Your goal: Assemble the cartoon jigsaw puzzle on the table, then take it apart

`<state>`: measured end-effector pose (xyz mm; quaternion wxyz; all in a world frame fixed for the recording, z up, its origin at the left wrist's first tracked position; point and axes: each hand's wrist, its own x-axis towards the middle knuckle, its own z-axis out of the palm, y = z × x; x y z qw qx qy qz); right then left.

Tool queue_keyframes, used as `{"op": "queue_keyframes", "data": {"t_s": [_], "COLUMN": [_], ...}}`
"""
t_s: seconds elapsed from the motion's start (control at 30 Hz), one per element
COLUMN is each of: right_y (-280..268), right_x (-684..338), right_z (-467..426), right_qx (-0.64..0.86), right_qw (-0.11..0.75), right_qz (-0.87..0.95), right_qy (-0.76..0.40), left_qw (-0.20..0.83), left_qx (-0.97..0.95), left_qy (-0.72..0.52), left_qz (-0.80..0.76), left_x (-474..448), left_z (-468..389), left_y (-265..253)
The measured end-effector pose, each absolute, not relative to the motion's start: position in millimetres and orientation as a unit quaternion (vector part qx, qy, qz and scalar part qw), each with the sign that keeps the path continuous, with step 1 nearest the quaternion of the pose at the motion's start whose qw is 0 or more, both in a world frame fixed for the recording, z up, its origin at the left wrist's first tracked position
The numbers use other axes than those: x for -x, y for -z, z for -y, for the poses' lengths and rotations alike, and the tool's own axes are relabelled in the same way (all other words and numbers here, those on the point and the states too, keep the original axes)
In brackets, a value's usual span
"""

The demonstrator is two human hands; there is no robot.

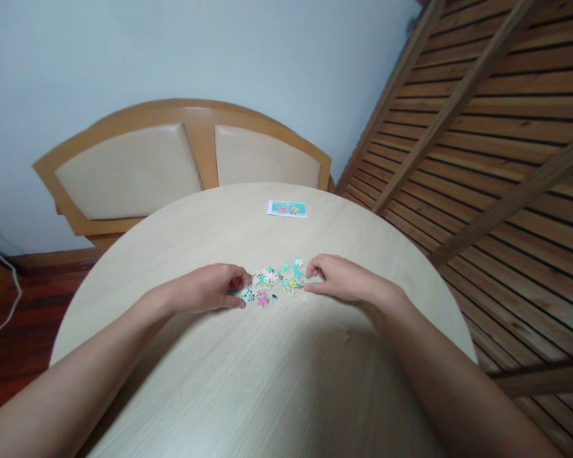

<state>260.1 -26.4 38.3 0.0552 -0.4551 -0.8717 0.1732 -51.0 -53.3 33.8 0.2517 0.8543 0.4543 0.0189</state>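
Observation:
Jigsaw puzzle pieces (268, 278) lie in a loose pile near the middle of the table (248, 369), some showing teal, yellow and pink, others pale backs. My left hand (214, 286) rests at the pile's left edge, its thumb and curved fingers apart around a few pieces. A pink piece (263, 298) lies just right of that thumb. On the opposite edge is my right hand (339, 277), fingers curled and thumb apart, with no piece visible between them. One pale piece (345, 334) lies apart, nearer to me, below my right wrist.
A printed picture card (287, 208) with pink and yellow figures lies toward the table's far side. Behind the round table stands a wooden bench with cream back panels (134, 172). A slatted wooden partition (496, 140) runs along the right, and a white cable (16, 299) hangs at left.

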Motion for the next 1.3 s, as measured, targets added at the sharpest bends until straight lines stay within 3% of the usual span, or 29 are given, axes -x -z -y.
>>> {"op": "queue_keyframes", "data": {"t_s": [0.37, 0.57, 0.7, 0.97, 1.3], "right_y": [-36.2, -49.8, -52.5, -46.5, -35.4], "right_x": [-258.0, -291.8, -301.3, -268.6, -266.1], "right_z": [23.4, 25.6, 27.6, 31.3, 21.3], "right_qx": [0.424, 0.568, 0.586, 0.513, 0.424], "right_qw": [0.087, 0.005, -0.056, -0.023, 0.126], "right_qz": [0.882, 0.798, 0.779, 0.814, 0.86], "right_qy": [-0.186, -0.202, -0.215, -0.272, -0.254], "left_qw": [0.096, 0.038, 0.023, 0.107, 0.187], "left_qx": [-0.911, -0.903, -0.896, -0.876, -0.816], "left_qy": [-0.09, -0.116, -0.118, -0.19, -0.273], "left_qz": [-0.39, -0.412, -0.428, -0.431, -0.473], "left_x": [29.7, 31.3, 30.9, 25.0, 16.4], "left_z": [54.3, 50.5, 47.0, 47.1, 46.9], "left_y": [-26.3, -20.6, -17.1, -9.1, -9.6]}}
